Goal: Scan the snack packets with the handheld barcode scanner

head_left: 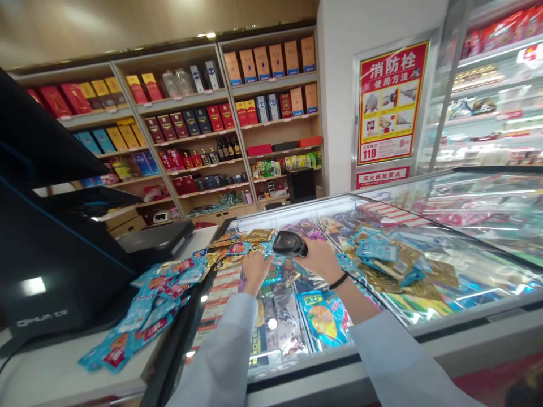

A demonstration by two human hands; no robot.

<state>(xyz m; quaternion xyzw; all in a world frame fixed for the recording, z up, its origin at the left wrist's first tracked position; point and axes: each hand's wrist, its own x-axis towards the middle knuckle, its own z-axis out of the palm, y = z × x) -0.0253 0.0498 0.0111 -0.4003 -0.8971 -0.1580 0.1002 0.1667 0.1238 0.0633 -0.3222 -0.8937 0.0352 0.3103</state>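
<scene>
Seen from the head camera, with the clock face centred on it, a black plastic handheld scanner (287, 244) sits above a glass-topped freezer with a pale frame (305, 390). Its handle is clamped in the right hand (319, 257), at four o'clock, a thin black band (338, 281) round that wrist. At eight o'clock, just beside the scanner, the left hand (257, 267) reaches among shiny foil packets; its fingertips are hidden, so I cannot tell whether they are together on one or apart.

At nine o'clock, gold foil packets (231, 249) lie on the glass and run on into a spread of light-blue packets with red patches (148, 311), at eight o'clock on a white surface (38, 370) beside a black checkout terminal (55, 277). At three o'clock, apart from these, a loose heap of blue and gold packets (390, 257) rests on the glass.

The work looks partway along, I judge: the scanner is up in use and packets lie in lots on both sides of it. Which lot has been dealt with, and how many packets are left, cannot be told. Wooden shelves of boxed goods (190, 118) stand at eleven o'clock.
</scene>
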